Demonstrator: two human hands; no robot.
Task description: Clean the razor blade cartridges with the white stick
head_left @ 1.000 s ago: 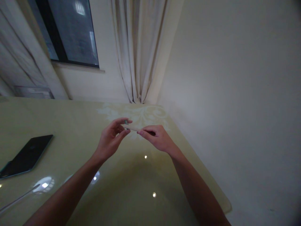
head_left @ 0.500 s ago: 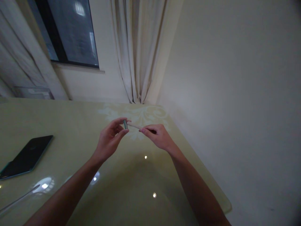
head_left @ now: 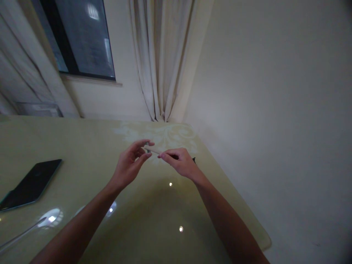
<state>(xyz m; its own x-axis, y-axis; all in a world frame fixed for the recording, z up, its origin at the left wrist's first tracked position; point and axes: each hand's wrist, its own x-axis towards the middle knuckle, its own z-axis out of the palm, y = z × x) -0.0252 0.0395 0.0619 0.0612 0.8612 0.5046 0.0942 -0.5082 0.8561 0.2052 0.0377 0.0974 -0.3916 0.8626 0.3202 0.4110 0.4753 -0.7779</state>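
Observation:
Over the far part of the table, my left hand [head_left: 129,161] pinches a small, narrow greyish piece [head_left: 148,150] between thumb and fingertips. It is too small to tell its kind. From the right, my right hand [head_left: 180,161] is closed on a thin pale stick [head_left: 154,149]. The stick's left end lies across the small piece, between the fingers of my left hand; whether it goes into the piece or only passes in front I cannot tell. A dark tip [head_left: 194,160] shows just behind my right hand, and the rest of it is hidden.
A shiny pale-green table [head_left: 132,227] with a leaf pattern lies under my hands. At the left are a dark flat device [head_left: 33,183] and a thin pale rod or cable [head_left: 22,234]. A wall [head_left: 261,110] borders the right edge; a curtain [head_left: 162,58] hangs behind.
My right hand has moved slightly left and down, bringing the stick's end across the small piece. The dark tip has come into sight behind my right hand. The left hand has barely moved.

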